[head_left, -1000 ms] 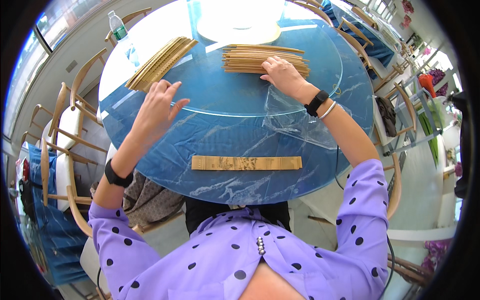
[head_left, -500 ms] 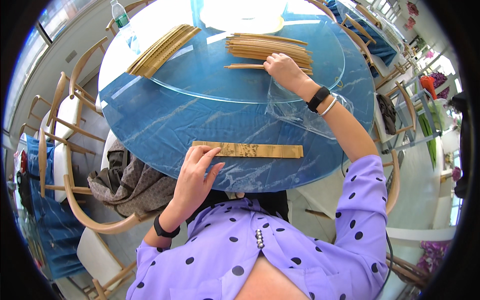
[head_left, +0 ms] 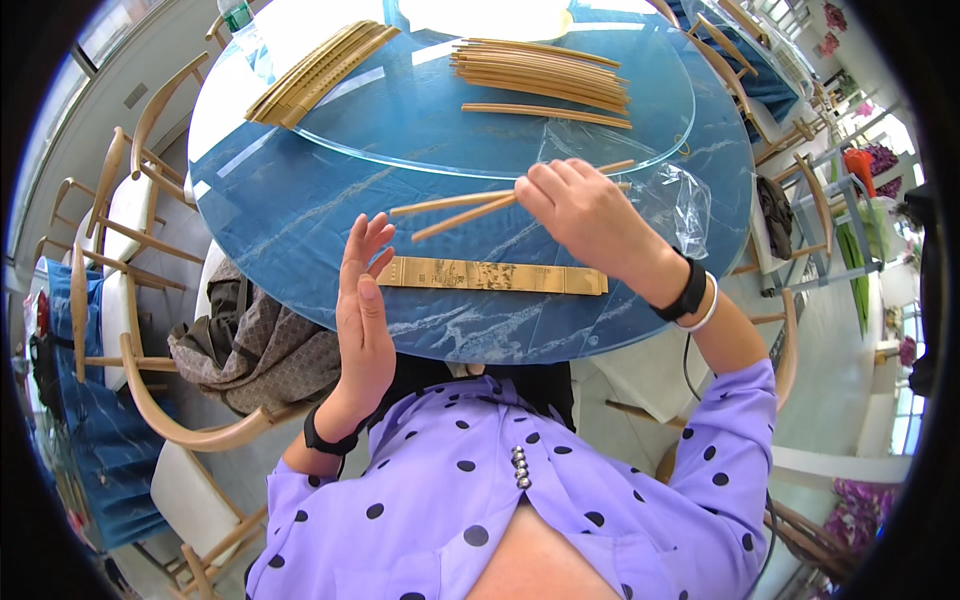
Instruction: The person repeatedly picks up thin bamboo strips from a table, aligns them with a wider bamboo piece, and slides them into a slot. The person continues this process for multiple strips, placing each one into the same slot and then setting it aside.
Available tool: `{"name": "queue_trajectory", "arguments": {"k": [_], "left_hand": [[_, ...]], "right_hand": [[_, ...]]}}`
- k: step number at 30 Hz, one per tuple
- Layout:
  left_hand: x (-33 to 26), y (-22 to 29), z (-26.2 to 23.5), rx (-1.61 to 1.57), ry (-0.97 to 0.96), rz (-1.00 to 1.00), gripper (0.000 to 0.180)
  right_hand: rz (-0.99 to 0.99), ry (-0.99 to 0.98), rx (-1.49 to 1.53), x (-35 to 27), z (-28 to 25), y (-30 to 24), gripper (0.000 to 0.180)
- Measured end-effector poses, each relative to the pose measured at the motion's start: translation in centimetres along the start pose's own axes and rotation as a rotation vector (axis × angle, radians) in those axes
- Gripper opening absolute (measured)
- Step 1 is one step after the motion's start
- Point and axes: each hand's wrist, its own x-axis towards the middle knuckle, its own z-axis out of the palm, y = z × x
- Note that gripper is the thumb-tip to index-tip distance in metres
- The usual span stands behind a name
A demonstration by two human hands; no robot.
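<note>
My right hand [head_left: 572, 205] is closed round a pair of wooden chopsticks [head_left: 452, 203], held above the table with their ends spread apart to the left. My left hand [head_left: 365, 305] is raised upright with the fingers stretched out, its palm turned toward the chopstick ends and nothing in it. Below the chopsticks lies a flat gold paper sleeve [head_left: 490, 276] with dark printing, close beside the left hand. More chopsticks [head_left: 540, 75] lie in a row on the glass turntable, with a couple set slightly apart. A fanned stack of gold sleeves [head_left: 322, 75] rests at the turntable's left.
A round table [head_left: 270, 220] with a blue marbled cover carries the glass turntable [head_left: 420, 140]. Crumpled clear plastic [head_left: 680, 205] lies at the right. A plastic bottle [head_left: 236, 14] stands far left. Wooden chairs [head_left: 150, 390] surround the table; a patterned bag [head_left: 250, 350] sits on one.
My right hand has drawn a pair of chopsticks from the row toward me, over the sleeve. My left hand has left the sleeve's end and risen upright.
</note>
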Motion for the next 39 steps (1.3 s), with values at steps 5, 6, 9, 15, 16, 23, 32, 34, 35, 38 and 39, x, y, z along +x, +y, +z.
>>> {"name": "queue_trajectory", "arguments": {"k": [5,6,9,15,16,23,32,34,35,38,39], "left_hand": [[0.0,1.3,1.5,-0.468,-0.215,-0.14,0.082],[-0.2,1.7,1.4,-0.564,-0.312,-0.18,0.084],[-0.8,2.6,2.3,-0.714,-0.37,-0.246,0.088],[-1.8,2.9,3.8,-0.644,-0.448,-0.369,0.051],[-1.7,2.9,3.9,-0.61,-0.455,-0.398,0.049],[-0.8,2.9,3.7,-0.34,-0.623,-0.456,0.044],[6.9,2.5,3.6,0.493,-0.895,0.072,0.039],[7.4,1.7,4.5,0.66,-0.932,0.295,0.044],[7.2,0.9,5.2,0.667,-0.925,0.362,0.047],[7.2,-0.5,7.9,0.745,-0.968,0.462,0.056],[7.1,-0.8,8.8,0.753,-0.978,0.487,0.056]], "right_hand": [[0.107,-0.039,0.391,-3.4,-4.4,-7.3,0.02],[0.159,-0.068,0.412,-4.2,-4.7,-8.1,0.02],[0.254,-0.092,0.436,-5.9,-4.7,-9.5,0.025],[0.279,-0.085,0.419,-7.0,-4.9,-11.7,0.026],[0.297,-0.058,0.438,-7.1,-4.8,-11.7,0.026],[0.361,0.026,0.497,-7.9,-4.8,-12.2,0.028],[0.767,0.06,0.52,-12.6,-6.4,-10.4,0.016],[0.918,0.024,0.504,-14.0,-6.7,-9.8,0.015],[0.994,0.005,0.494,-14.4,-6.7,-9.6,0.015],[1.121,0.059,0.473,-15.4,-5.9,-9.5,0.015],[1.149,0.039,0.464,-15.6,-5.7,-9.5,0.016]]}}
